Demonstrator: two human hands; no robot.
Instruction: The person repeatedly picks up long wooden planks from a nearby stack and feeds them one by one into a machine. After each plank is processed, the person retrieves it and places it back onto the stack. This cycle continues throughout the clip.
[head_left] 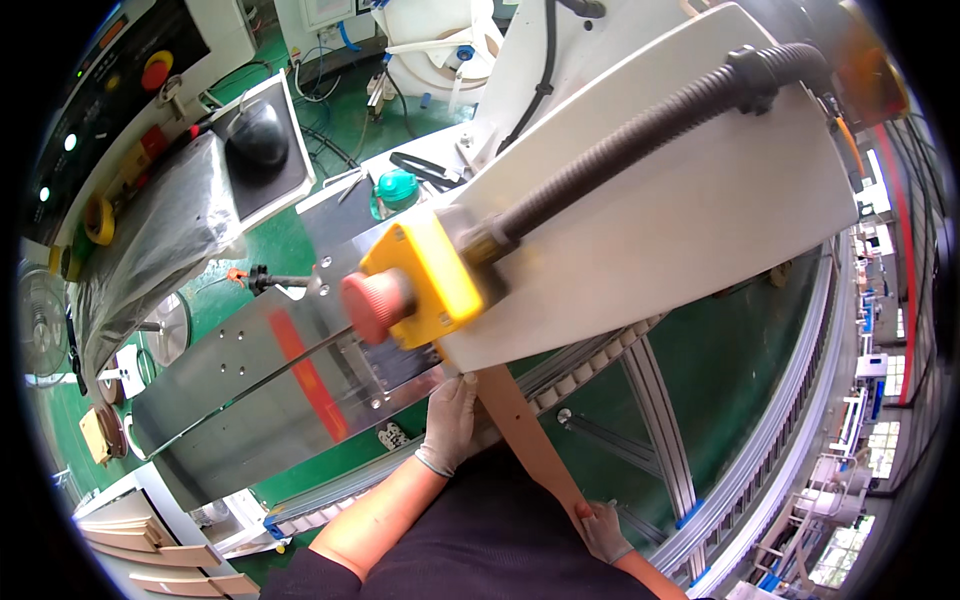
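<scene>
A long narrow brown wooden strip (525,430) runs from under the white machine housing (700,200) down toward me. My gloved left hand (452,420) rests flat against the strip's upper part, right below the housing. My gloved right hand (603,530) grips the strip's near end. A yellow box with a red mushroom stop button (400,290) sits on the housing just above my left hand, with a black corrugated hose (640,130) leading out of it.
A shiny metal guard (250,390) with an orange stripe extends left. A roller conveyor rail (660,430) runs beneath the housing over a green floor. A control panel (110,90), a computer mouse on a pad (258,135), and stacked wooden strips (150,550) lie left.
</scene>
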